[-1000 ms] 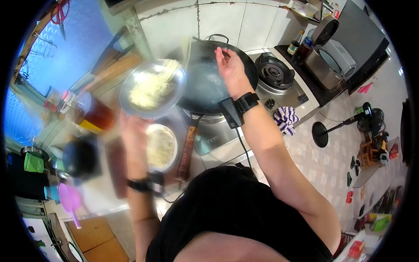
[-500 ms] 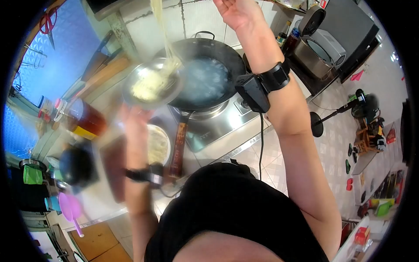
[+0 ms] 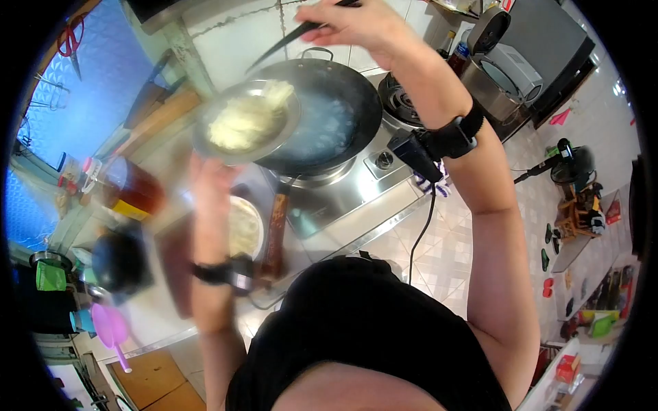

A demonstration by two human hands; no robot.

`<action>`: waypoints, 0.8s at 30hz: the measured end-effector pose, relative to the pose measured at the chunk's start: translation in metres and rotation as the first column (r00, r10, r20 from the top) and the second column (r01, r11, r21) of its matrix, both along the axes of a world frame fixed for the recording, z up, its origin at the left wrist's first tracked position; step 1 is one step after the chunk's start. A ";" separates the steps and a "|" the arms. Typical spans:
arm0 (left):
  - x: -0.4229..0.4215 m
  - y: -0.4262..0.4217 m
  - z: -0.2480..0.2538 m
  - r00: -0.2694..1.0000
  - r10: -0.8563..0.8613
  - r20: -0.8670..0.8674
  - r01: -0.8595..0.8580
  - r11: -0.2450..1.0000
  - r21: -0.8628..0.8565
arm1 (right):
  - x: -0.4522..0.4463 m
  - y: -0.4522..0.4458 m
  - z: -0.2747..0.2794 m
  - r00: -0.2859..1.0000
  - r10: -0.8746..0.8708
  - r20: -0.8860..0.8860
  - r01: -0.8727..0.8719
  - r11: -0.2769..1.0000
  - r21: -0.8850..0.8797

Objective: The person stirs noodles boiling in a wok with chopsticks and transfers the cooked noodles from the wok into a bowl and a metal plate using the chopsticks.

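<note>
My left hand (image 3: 214,179) is closed on the near rim of a metal bowl (image 3: 279,137), which hangs over the left side of the wok. Pale noodles (image 3: 247,122) lie heaped in the bowl. Dark chopsticks (image 3: 284,41) are in my right hand (image 3: 343,24), raised above the wok's far edge, their tips pointing down to the left near the bowl. Cloudy, steaming liquid (image 3: 325,127) fills the bottom of the black wok (image 3: 367,113). Below the bowl, a white bowl (image 3: 245,229) holds more pale food.
The wok's wooden handle (image 3: 276,226) points toward my body. An oil bottle (image 3: 130,188) and a dark pot (image 3: 120,259) stand at the left, near a purple ladle (image 3: 110,325). On the right are a second burner (image 3: 399,99) and an open rice cooker (image 3: 493,82).
My right hand rose from over the wok, lifting noodles, and is now lower than half a second ago, with the chopsticks visible. The hanging strands are down in the metal bowl.
</note>
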State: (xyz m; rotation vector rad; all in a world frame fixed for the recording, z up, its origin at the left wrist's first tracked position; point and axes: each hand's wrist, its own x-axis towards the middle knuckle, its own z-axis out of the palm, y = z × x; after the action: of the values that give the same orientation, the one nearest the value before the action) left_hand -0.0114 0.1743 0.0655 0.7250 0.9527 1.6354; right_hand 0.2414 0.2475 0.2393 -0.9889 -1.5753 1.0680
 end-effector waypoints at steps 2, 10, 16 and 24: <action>-0.007 0.001 -0.004 1.000 0.009 0.008 -0.010 1.000 0.028 | 0.018 0.020 -0.002 0.995 -0.094 0.046 0.085 0.981 0.175; -0.018 -0.003 -0.001 0.997 0.081 0.010 -0.081 0.997 0.011 | 0.019 0.108 -0.138 0.919 -0.194 0.343 0.223 0.974 -0.046; -0.022 -0.002 0.010 0.996 0.080 -0.027 -0.078 0.996 0.042 | -0.003 0.130 -0.210 0.888 -0.195 0.416 0.162 0.980 0.112; -0.023 0.006 0.005 0.994 0.103 -0.029 -0.101 0.993 0.061 | 0.033 0.075 -0.166 0.935 0.158 0.318 -0.052 0.947 -0.317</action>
State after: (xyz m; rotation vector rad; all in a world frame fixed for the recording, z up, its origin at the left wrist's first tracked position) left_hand -0.0347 0.1801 0.0708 0.7550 0.9813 1.7528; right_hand 0.2748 0.3224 0.0729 -1.3690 -1.7912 1.2953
